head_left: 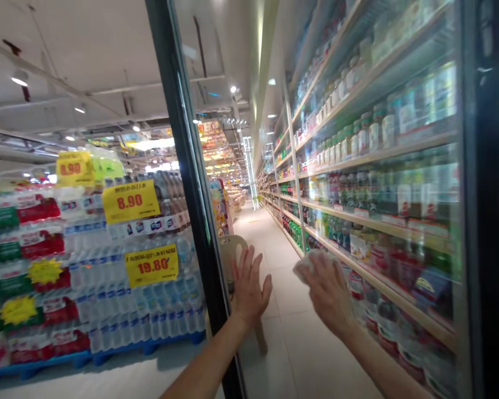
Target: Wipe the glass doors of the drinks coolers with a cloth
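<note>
A dark-framed glass door [199, 183] stands before me, its frame leaning at a slant. My left hand [249, 285] is raised just right of that frame, fingers stretched and apart, palm facing the pane and holding nothing. Whether its palm touches the glass I cannot tell. To the right, my right hand [330, 293] has its fingers over a crumpled pale cloth [310, 266], held up at the pane. Motion blurs this hand a little. Through or in the glass, long shelves of bottles [374, 130] show on the right.
A beige chair [233, 244] stands behind the door frame near my left hand. On the left, stacked packs of bottled water [108, 277] with yellow price signs [131, 200] rest on blue pallets [149, 344]. A tiled floor [274, 244] runs back between the shelves. Another dark upright [488, 221] borders the right.
</note>
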The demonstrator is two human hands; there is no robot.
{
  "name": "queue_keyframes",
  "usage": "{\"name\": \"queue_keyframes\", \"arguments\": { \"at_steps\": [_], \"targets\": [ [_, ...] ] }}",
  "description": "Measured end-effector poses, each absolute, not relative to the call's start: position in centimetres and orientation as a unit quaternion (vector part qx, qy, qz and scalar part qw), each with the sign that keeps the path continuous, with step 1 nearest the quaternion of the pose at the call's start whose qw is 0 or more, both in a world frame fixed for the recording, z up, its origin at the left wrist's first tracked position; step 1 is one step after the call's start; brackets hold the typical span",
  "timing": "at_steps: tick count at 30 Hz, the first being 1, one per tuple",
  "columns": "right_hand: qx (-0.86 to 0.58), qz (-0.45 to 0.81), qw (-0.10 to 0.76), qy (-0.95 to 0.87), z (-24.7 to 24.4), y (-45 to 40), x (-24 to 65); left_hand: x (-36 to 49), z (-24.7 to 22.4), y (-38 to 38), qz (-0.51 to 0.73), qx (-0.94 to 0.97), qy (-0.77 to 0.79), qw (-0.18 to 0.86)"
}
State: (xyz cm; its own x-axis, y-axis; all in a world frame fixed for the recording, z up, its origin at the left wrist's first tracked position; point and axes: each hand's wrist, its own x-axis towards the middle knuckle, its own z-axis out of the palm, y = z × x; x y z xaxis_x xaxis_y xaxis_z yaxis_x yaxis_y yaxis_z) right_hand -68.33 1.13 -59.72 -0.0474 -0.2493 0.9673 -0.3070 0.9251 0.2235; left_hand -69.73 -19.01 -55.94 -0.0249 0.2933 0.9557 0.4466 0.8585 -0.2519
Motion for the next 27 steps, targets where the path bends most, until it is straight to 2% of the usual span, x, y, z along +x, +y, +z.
{"name": "queue_keyframes", "arguments": {
  "at_steps": [4, 8, 10, 15, 21, 23, 25, 27],
  "targets": [
    [0.300, -0.034, 0.641, -0.706, -58.0, -0.6, -69.3, -69.7, -56.5, -20.4, -0.045, -0.286, -0.721, 0.630],
    [0.157, 0.037, 0.700, -0.695, -56.4, 1.3, -69.8, -68.8, -59.1, -22.4, -0.027, -0.274, -0.749, 0.603],
    [0.144, 0.047, 0.703, -0.695, -56.9, 1.0, -69.6, -68.4, -60.4, -22.9, -0.024, -0.258, -0.760, 0.596],
    [0.350, -0.058, 0.612, -0.707, -57.6, -0.9, -68.9, -67.9, -61.5, -22.5, -0.039, -0.246, -0.768, 0.591],
    [0.188, 0.074, 0.690, -0.695, -51.8, -1.3, -69.3, -67.6, -61.2, -22.5, -0.043, -0.249, -0.760, 0.599],
    [0.249, 0.041, 0.661, -0.707, -52.6, -2.5, -69.1, -67.6, -61.1, -22.6, -0.040, -0.254, -0.756, 0.602],
    [0.322, 0.028, 0.618, -0.716, -55.5, -3.4, -68.3, -67.7, -61.0, -22.7, -0.043, -0.256, -0.757, 0.600],
    [0.319, 0.099, 0.595, -0.731, -59.7, -3.0, -66.5, -68.0, -60.9, -22.8, -0.051, -0.258, -0.756, 0.599]
  ]
}}
